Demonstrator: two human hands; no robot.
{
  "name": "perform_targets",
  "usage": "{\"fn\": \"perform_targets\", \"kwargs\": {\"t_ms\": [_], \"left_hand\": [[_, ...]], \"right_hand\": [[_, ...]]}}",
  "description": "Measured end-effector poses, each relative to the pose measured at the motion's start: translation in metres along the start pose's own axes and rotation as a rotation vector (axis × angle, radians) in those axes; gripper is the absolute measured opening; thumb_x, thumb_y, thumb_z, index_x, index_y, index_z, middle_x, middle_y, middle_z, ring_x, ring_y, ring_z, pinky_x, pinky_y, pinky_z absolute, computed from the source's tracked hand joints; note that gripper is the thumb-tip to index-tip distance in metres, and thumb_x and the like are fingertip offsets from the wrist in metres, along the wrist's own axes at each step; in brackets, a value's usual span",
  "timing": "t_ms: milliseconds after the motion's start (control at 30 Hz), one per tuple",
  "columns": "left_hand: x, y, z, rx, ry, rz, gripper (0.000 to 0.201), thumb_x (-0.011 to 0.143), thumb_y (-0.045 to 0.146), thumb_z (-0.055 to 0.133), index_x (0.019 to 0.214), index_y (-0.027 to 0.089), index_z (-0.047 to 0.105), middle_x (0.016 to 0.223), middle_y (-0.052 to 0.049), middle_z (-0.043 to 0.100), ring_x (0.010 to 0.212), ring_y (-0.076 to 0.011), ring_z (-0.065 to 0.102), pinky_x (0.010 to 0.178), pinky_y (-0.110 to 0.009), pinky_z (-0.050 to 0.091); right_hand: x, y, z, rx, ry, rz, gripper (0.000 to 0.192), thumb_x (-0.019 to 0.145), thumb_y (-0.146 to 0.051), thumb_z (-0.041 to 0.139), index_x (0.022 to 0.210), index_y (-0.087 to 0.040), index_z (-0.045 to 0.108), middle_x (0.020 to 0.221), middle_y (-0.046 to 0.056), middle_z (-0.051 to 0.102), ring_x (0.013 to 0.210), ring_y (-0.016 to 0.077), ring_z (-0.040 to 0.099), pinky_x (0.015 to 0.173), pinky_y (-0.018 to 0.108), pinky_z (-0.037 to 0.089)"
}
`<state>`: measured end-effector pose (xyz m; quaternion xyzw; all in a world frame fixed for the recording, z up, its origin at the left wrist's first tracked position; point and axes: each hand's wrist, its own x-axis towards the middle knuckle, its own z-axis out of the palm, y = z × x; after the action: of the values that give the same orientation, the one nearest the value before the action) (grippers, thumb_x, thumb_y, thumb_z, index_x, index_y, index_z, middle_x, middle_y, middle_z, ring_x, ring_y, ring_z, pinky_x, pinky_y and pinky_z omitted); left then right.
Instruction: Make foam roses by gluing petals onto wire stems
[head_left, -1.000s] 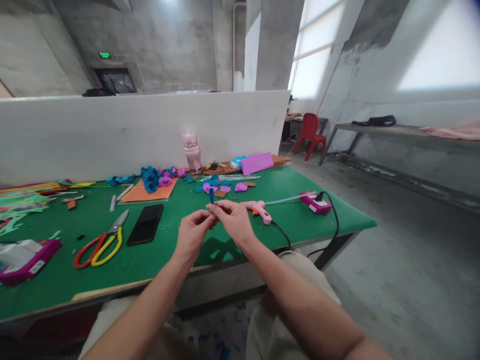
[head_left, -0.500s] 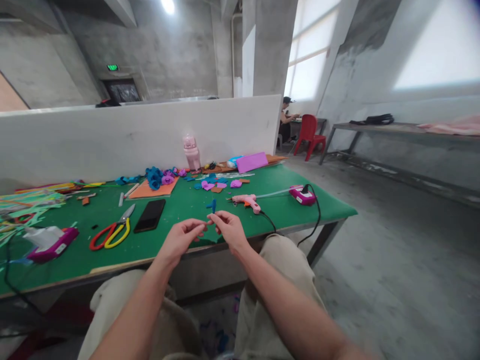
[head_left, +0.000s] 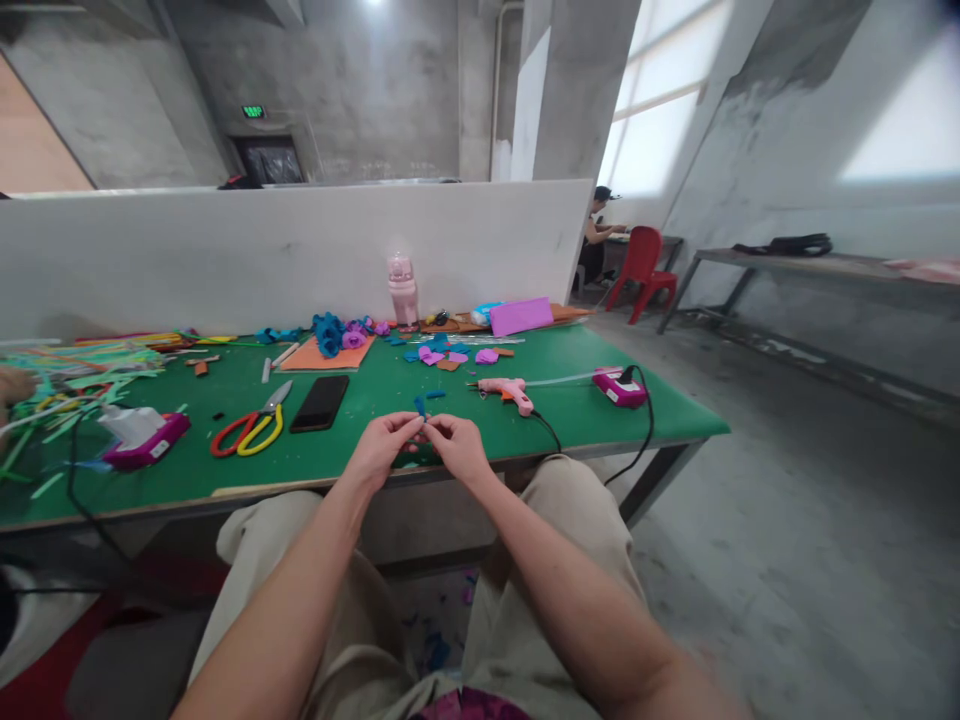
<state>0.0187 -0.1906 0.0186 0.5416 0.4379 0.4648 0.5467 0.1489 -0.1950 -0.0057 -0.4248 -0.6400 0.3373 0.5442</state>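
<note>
Near the table's front edge, my left hand (head_left: 390,440) and my right hand (head_left: 456,445) meet, thumbs and fingertips pinched together. A small blue paper piece (head_left: 420,405) stands up from between their fingertips; its lower end is hidden by the fingers. Just beyond them another blue strip (head_left: 436,394) lies on the green table. A pink glue gun (head_left: 510,391) rests to the right of my right hand, its cord running off the front edge. To the left of my hands lie a black phone (head_left: 320,404) and scissors (head_left: 259,420) with red and yellow handles.
Purple and blue paper petals (head_left: 454,355) lie farther back, beside blue and purple flowers (head_left: 330,335) on an orange sheet (head_left: 300,358). A pink bottle (head_left: 403,290) stands by the white partition (head_left: 285,235). Purple power strips (head_left: 621,388) sit at both sides. Another person's hand (head_left: 11,385) shows at left.
My left hand has come in against my right, and both now pinch at the blue piece. The view has shifted left, and another person's hand has appeared at the left edge.
</note>
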Motion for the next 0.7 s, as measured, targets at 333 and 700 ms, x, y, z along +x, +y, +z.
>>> {"fn": "perform_targets", "kwargs": {"t_ms": [333,700], "left_hand": [[0.0019,-0.0016,-0.0065,-0.044,0.005,0.021,0.027,0.062,0.036,0.071,0.077,0.013,0.070,0.073,-0.005,0.066,0.063,-0.0101,0.056,0.057,-0.020,0.043],[-0.0024,0.0023,-0.0049,-0.047,-0.009,0.076,0.020,0.059,0.032,0.073,0.062,0.013,0.066,0.061,0.000,0.063,0.056,-0.0095,0.053,0.058,-0.022,0.042]], "right_hand": [[-0.0027,-0.0025,0.0015,-0.007,-0.042,-0.051,0.022,0.077,-0.033,0.052,0.077,-0.018,0.069,0.065,0.001,0.066,0.058,0.0135,0.055,0.055,0.022,0.039],[-0.0058,0.0002,0.0032,0.075,-0.116,0.033,0.027,0.077,-0.037,0.052,0.067,-0.016,0.067,0.055,-0.001,0.059,0.046,0.0088,0.046,0.046,0.019,0.035]]}}
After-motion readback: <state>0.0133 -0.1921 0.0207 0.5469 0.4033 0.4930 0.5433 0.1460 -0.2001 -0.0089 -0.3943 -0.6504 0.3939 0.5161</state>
